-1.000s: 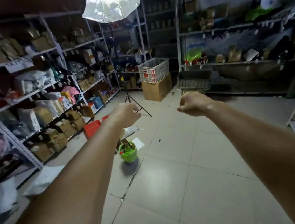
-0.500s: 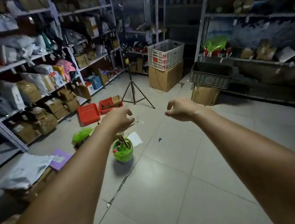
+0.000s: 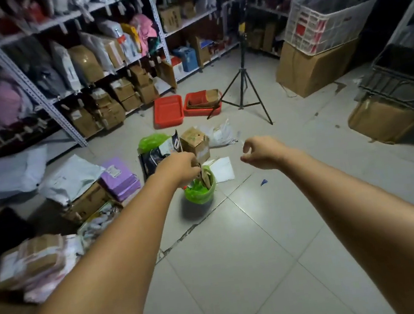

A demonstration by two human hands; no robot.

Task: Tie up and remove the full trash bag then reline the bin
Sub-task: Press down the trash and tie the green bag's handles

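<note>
Every step is left: the full green trash bag (image 3: 200, 193) sits untied in the bin (image 3: 198, 208). Your left hand (image 3: 181, 166), curled, and right hand (image 3: 260, 151), half-open, hold nothing.

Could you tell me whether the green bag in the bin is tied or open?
Open: the green bag has its mouth spread wide, and cardboard sticks up out of it.

Tiled floor (image 3: 252, 260) (lined bin (image 3: 200, 196), tripod (image 3: 242, 79))

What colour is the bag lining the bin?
Green. The bag shows best in the head view.
</note>
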